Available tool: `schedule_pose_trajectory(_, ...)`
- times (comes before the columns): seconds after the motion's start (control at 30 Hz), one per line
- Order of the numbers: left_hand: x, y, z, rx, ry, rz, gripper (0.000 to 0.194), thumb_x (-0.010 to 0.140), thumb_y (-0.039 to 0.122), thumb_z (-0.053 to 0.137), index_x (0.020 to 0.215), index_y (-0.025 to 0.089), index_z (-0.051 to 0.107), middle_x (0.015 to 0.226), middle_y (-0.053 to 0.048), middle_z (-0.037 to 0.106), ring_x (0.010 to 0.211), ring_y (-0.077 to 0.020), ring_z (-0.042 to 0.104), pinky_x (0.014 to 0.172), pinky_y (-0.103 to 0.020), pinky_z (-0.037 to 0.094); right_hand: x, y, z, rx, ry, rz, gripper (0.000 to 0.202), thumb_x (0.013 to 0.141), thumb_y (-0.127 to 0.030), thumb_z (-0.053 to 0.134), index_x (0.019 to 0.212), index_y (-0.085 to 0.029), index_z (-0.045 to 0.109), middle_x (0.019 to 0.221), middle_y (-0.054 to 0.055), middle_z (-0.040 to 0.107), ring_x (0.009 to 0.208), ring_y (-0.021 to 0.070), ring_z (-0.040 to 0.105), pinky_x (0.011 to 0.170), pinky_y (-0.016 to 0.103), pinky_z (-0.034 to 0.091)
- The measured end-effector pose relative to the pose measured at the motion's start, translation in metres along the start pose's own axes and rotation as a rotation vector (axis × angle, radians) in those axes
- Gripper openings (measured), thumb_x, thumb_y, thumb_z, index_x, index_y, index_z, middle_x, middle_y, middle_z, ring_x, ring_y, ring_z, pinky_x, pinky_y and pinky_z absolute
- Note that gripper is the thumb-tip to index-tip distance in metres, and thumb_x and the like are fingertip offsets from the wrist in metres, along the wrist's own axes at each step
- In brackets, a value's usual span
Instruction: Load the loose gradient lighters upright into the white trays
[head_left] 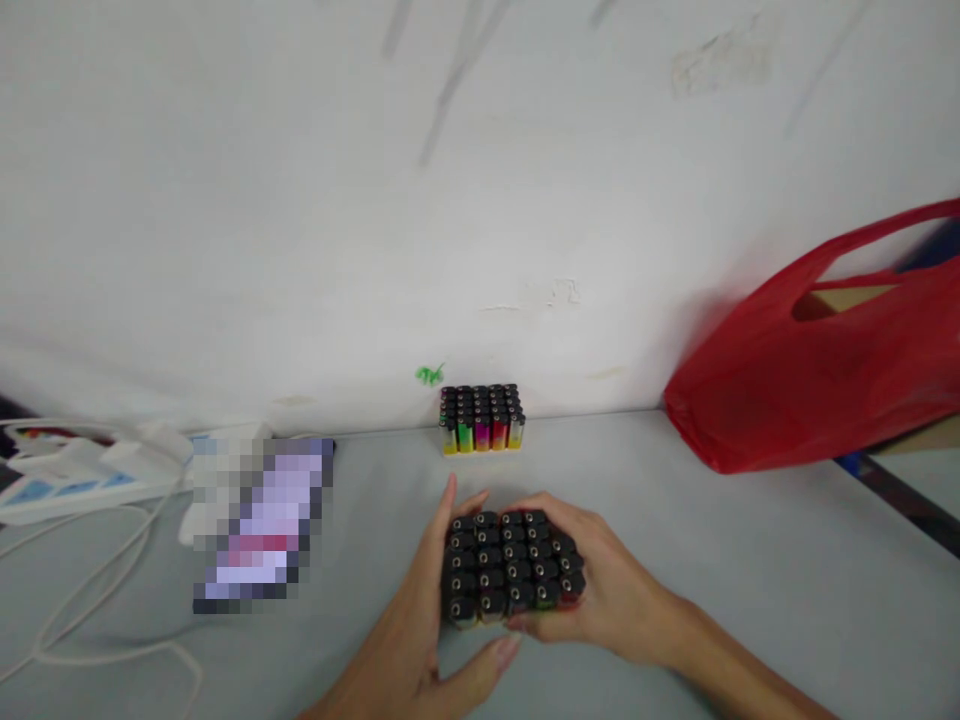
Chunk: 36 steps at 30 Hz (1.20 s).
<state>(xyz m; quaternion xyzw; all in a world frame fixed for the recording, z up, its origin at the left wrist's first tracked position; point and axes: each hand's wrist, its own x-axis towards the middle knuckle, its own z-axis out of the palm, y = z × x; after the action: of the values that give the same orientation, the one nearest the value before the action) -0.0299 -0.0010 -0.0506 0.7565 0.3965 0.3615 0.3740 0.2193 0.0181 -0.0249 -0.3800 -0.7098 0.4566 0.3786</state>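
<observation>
A block of upright lighters (510, 565) with black tops stands in several rows between my hands, low in the middle of the view. My left hand (420, 610) cups its left side, index finger stretched up past the back corner and thumb out in front, apart from the tops. My right hand (592, 570) wraps the right side, fingers round the back and thumb at the front edge. The right-hand rows sit slightly askew. Behind them, near the wall, stands a second neat block of lighters (482, 420) with bright coloured bodies, which neither hand touches.
A phone (262, 530), blurred out, lies at left, near a white power strip (97, 480) with plugs and loose white cables (97, 655). A red bag (810, 370) stands at right on the grey table (750, 560). Behind is a marked white wall (300, 200).
</observation>
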Motion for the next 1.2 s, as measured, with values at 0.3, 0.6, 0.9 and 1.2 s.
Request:
schedule_pose_trajectory(0.3, 0.001, 0.007, -0.007, 0.086, -0.046, -0.023, 0.108, 0.104, 0.024, 0.07, 0.178, 0.045, -0.006, 0.183, -0.007, 0.035, 0.165, -0.037, 0.041, 0.135, -0.068, 0.033, 0.002, 0.004, -0.024, -0.088, 0.029, 0.078, 0.068, 0.072, -0.029, 0.101, 0.132, -0.026, 0.069, 0.114, 0.0, 0.08, 0.098, 0.0241, 0.075, 0.085, 0.032, 0.06)
schedule_pose_trajectory(0.6, 0.007, -0.005, -0.011, 0.26, 0.061, 0.027, 0.078, 0.111, 0.035, 0.06, 0.176, 0.042, 0.018, 0.179, -0.009, 0.041, 0.162, -0.0377, 0.046, 0.129, -0.066, 0.045, 0.001, 0.03, -0.091, -0.248, 0.252, 0.135, 0.07, 0.079, -0.047, 0.097, 0.137, -0.023, 0.065, 0.125, 0.008, 0.08, 0.11, 0.0319, 0.076, 0.097, 0.043, 0.063)
schedule_pose_trajectory(0.9, 0.016, -0.008, -0.021, 0.345, 0.151, -0.12, 0.052, 0.116, 0.041, 0.053, 0.165, 0.034, 0.037, 0.166, -0.012, 0.051, 0.157, -0.0351, 0.05, 0.131, -0.064, 0.042, -0.001, 0.054, -0.123, -0.608, 0.579, 0.194, 0.086, 0.073, -0.069, 0.094, 0.14, -0.022, 0.067, 0.129, 0.015, 0.072, 0.124, 0.0448, 0.065, 0.112, 0.064, 0.05)
schedule_pose_trajectory(1.2, 0.016, -0.009, -0.021, 0.303, 0.128, -0.179, 0.051, 0.117, 0.044, 0.052, 0.165, 0.034, 0.037, 0.166, -0.013, 0.05, 0.155, -0.0366, 0.049, 0.13, -0.067, 0.041, 0.003, 0.042, -0.102, -0.668, 0.753, 0.293, 0.097, 0.076, -0.073, 0.088, 0.148, -0.017, 0.057, 0.13, 0.02, 0.075, 0.11, 0.0406, 0.075, 0.096, 0.052, 0.06)
